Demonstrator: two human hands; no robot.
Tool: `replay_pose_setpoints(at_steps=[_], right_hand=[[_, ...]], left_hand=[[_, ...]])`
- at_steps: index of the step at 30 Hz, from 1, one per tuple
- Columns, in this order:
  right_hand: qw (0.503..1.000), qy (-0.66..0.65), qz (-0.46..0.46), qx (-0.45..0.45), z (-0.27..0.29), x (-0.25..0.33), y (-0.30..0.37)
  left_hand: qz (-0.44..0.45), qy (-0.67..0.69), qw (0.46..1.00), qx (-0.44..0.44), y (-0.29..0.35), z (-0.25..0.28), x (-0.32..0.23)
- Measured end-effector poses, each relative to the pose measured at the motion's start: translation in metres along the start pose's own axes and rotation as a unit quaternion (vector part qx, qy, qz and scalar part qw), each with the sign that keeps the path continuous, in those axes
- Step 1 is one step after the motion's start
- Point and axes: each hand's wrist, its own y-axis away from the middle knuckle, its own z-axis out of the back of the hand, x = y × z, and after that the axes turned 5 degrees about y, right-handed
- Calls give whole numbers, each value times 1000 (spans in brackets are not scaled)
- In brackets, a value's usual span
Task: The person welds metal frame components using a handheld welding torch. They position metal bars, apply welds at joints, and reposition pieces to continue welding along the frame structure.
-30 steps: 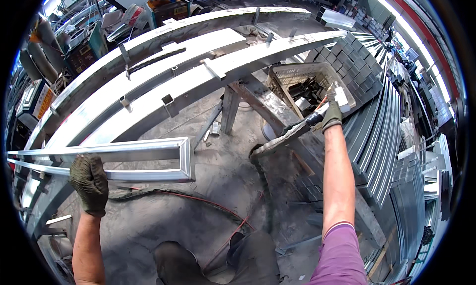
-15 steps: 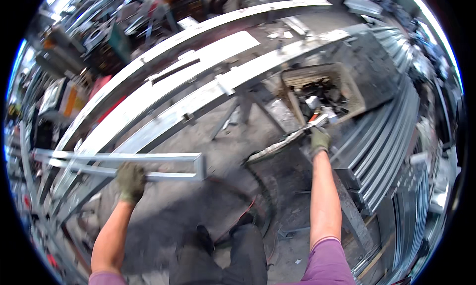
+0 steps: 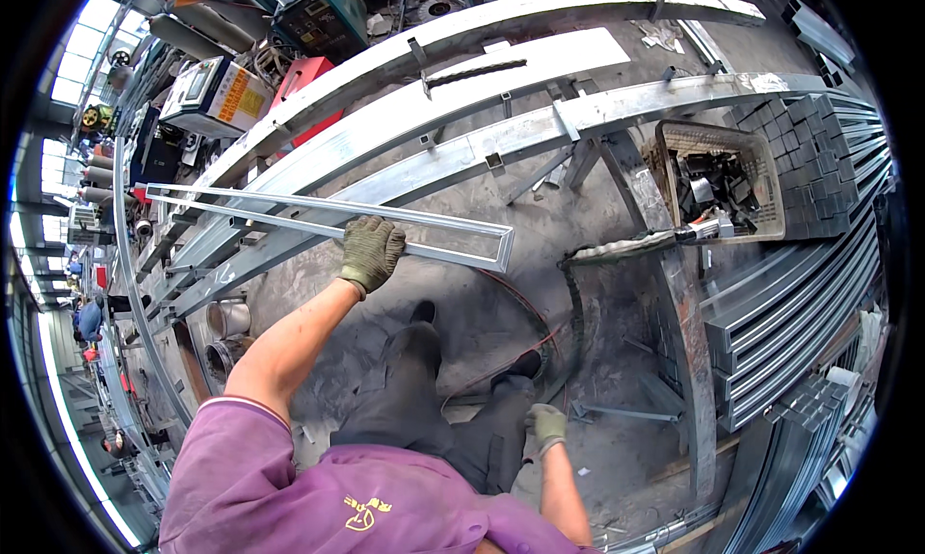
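My left hand (image 3: pixel 373 252), in a dark green work glove, is closed around the lower bar of a long, narrow metal frame (image 3: pixel 443 223). The frame is held off the floor in front of my legs, its far-left end overlapping the long beams in view. My right hand (image 3: pixel 546 425), gloved too, hangs by my right thigh with loosely bent fingers and nothing visible in it. A hose-like cable with a pale wrapping (image 3: pixel 621 249) lies across the steel support, its end at the front rim of a plastic crate (image 3: pixel 766 230) of dark metal pieces.
Long curved steel beams (image 3: pixel 405 173) with short stubs run across the front. Stacked metal profiles (image 3: pixel 800 313) fill the right side, beside a steel support (image 3: pixel 692 352). A red hose (image 3: pixel 525 308) crosses the floor near my feet. Machines, including a boxy white-and-orange unit (image 3: pixel 236 96), stand far left.
My right hand has left the wrapped cable's end by the crate and dropped to my right thigh. My left hand still holds the frame. The whole view has shifted.
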Motion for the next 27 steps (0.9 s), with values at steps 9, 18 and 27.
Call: replay_pose_setpoints(at_steps=[9,18,27], right_hand=[[986,123,112,-5,-166,115,80],[971,-102,87,199,-432,283,118],[988,-109,57,92,-524,311,133]], left_hand=[[-85,227,969,40,0,41,9],[-58,63,972,221,46,80,241],[3,-3,955,298,66,65,345]])
